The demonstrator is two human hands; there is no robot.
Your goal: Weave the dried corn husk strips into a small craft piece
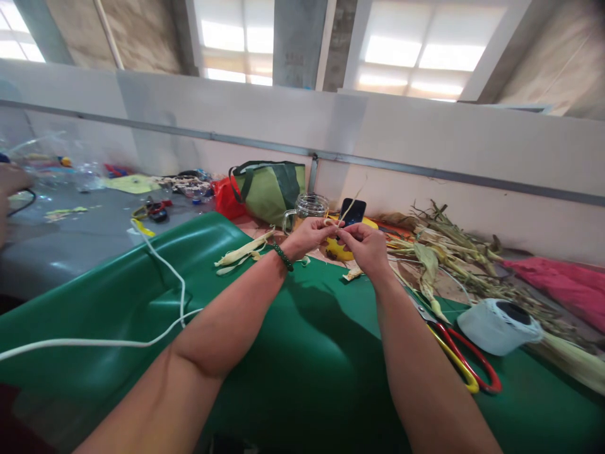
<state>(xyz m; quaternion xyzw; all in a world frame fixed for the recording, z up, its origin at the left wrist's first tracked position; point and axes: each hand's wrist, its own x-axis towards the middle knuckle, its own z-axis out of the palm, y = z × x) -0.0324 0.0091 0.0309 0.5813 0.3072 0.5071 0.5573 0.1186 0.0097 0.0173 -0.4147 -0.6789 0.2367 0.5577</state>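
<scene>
Both hands are raised close together over the far edge of the green mat. My left hand, with a beaded bracelet at the wrist, pinches a thin pale strip that looks like corn husk. Fingertips of my right hand are closed on the same strip, just right of the left fingers. One end of the strip sticks up above the hands. Pale husk pieces lie on the mat to the left, and a small piece lies below the right hand.
Behind the hands stand a glass mug, a phone and a green bag. Red and yellow scissors, a roll of pale twine and dried husks are at right. A white cable crosses the left; another person's hand shows far left.
</scene>
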